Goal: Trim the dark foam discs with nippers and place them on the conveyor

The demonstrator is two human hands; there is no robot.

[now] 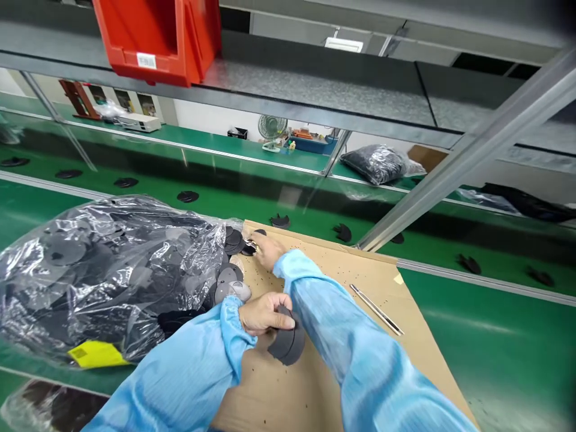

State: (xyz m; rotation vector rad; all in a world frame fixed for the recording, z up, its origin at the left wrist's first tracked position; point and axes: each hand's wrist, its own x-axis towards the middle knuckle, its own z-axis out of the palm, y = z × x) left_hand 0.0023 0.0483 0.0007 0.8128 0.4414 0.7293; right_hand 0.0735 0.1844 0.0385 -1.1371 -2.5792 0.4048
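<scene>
My left hand [265,314] pinches a dark grey curved foam piece [288,343] between thumb and fingers, low over the brown cardboard sheet [265,390]. A curved slit line runs across that piece. Farther forward, my right hand [269,251] reaches to the mouth of the bag, its fingers bent down at a dark round piece [248,248]. Its fingertips are partly hidden. Loose grey and black discs [229,275] spill out beside both hands. They come from a large clear plastic bag [135,264] full of similar discs, lying on the left.
A slim metallic pen-like tool [377,309] lies on the cardboard at right, among small dark crumbs. Behind it, several black pieces [279,221] sit spaced along the green belt [234,207]. A metal post [450,162] slants at right. An orange bin [193,42] stands on the shelf overhead.
</scene>
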